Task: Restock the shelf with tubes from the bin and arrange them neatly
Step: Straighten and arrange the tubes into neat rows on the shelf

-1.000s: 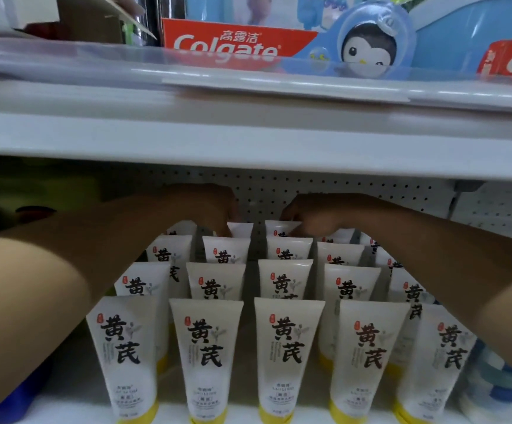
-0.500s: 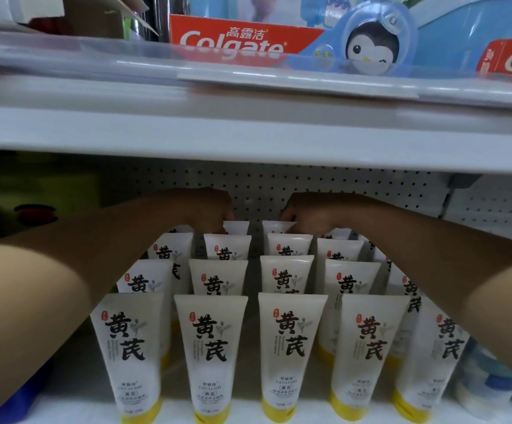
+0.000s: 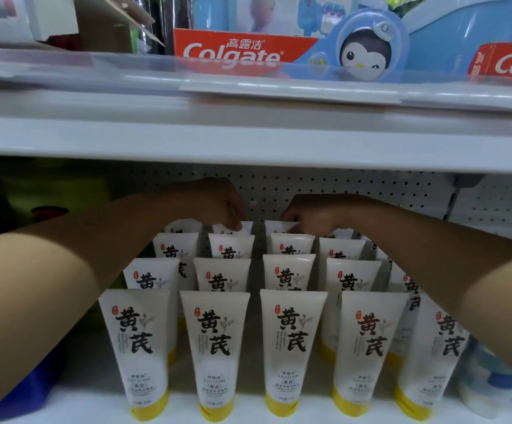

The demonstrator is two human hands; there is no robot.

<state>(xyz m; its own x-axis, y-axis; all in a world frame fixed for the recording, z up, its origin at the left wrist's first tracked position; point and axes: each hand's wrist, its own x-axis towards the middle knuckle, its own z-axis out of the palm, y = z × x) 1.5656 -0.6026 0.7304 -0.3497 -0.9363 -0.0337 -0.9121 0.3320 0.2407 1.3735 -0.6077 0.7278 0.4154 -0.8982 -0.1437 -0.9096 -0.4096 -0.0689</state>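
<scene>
Front row: five white tubes with yellow caps are stood cap-down along the shelf edge, black brush characters facing out, lined up pretty evenly and well short of the fingers.
Near corners: something blue is seen low under the left forearm, and a few white-and-blue containers are tucked just past the rightmost front tube.
Middle rows: more of the same tubes are stacked up behind, each row partly hidden by the one in front, running back toward the fingers.
Back row, left: the left hand is reached all the way in, fingers curled down and pinched on the top edge of a back tube. The rest of that tube is covered by the row in front.
Back row, right: the right hand is set just beside it, fingers bent onto the top of the neighbouring back tube. A proper clamp can't be told from here, only contact.
Between the hands: a narrow gap is left, tubes apart.
Behind the fingers: white pegboard is seen right past the fingertips.
Above the fingers: the upper shelf is loaded with red Colgate boxes and a blue penguin pack.
</scene>
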